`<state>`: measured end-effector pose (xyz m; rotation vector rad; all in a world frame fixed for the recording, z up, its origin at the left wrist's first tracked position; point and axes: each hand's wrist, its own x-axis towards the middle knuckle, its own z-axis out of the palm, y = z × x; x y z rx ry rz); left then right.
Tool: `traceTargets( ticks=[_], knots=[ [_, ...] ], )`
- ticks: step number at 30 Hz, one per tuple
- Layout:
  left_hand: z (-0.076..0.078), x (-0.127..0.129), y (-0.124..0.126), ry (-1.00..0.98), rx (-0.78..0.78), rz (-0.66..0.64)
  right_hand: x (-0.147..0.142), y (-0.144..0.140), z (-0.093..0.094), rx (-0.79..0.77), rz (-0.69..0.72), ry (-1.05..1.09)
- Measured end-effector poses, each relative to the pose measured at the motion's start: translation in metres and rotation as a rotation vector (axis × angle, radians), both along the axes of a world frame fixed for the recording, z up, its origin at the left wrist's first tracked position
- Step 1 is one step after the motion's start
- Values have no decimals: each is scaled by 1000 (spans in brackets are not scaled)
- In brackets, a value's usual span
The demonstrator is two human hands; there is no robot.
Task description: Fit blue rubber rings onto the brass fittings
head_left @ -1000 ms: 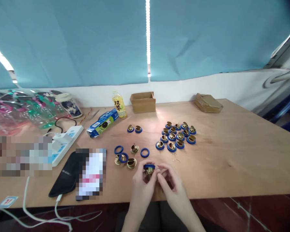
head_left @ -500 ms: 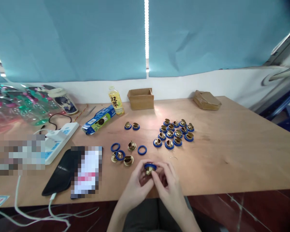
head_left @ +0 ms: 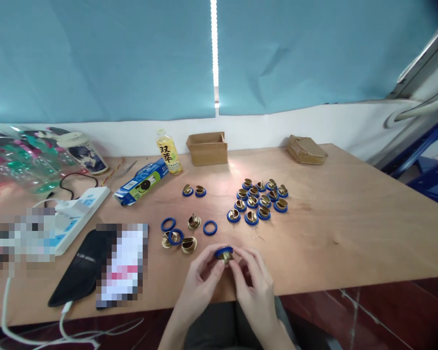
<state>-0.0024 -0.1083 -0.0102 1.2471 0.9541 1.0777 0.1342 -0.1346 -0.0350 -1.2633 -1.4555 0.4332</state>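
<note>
Both hands meet over the near edge of the wooden table (head_left: 350, 233). My left hand (head_left: 200, 282) and my right hand (head_left: 253, 284) pinch one small brass fitting with a blue ring (head_left: 224, 253) between their fingertips. Just left of them lie loose blue rings (head_left: 209, 227) and bare brass pieces (head_left: 189, 244). Farther back, a cluster of several finished brass pieces with blue rings (head_left: 258, 201) sits right of centre. Two more finished pieces (head_left: 194, 190) lie apart on the left.
A yellow drink bottle (head_left: 168, 151), an open cardboard box (head_left: 207, 148) and a flat brown packet (head_left: 306, 149) stand along the back. A blue snack box (head_left: 140, 182), a white power strip (head_left: 78, 214), a black phone (head_left: 82, 267) and cables fill the left.
The view has drifted so everything sits slightly left and higher. My hands have closed together on the ringed brass piece, the right fingers now touching it.
</note>
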Motion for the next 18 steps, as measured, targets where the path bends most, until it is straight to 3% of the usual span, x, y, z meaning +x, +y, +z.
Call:
traceTargets(
  ticks=[18],
  knots=[
    [3,-2,-5,-26,27,-45,-3,-6,2,55,-24,59]
  ],
)
